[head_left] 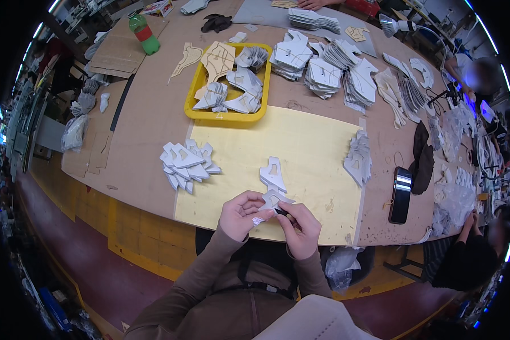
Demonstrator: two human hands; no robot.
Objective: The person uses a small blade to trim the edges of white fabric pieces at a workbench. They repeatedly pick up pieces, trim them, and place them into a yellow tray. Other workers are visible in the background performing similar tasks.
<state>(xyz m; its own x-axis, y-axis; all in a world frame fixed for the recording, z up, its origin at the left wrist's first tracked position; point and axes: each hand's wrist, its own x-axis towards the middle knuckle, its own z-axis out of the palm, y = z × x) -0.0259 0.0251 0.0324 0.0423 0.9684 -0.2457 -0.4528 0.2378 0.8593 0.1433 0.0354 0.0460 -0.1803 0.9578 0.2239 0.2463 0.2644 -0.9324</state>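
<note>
My left hand (238, 218), with a patterned white wrap on its thumb, pinches the left side of a small white cut piece (272, 198) with a window-like hole. On the piece's right side, my right hand (302, 231) grips with thumb and fingers; something dark shows beside those fingertips, too small to name. Just beyond my hands, a similar white piece (273, 174) lies on the pale yellow mat (232, 192). A fanned pile of such pieces (187, 163) lies at the mat's left edge. Another overlapping row (357, 160) lies along its right edge.
A yellow tray (226, 117) with stacked pieces stands beyond the mat. Further piles of white pieces (323, 73) lie behind it to the right. A phone (400, 195) and dark cloth (420, 158) lie right. A green bottle (144, 35) stands far left. Other people work around the table.
</note>
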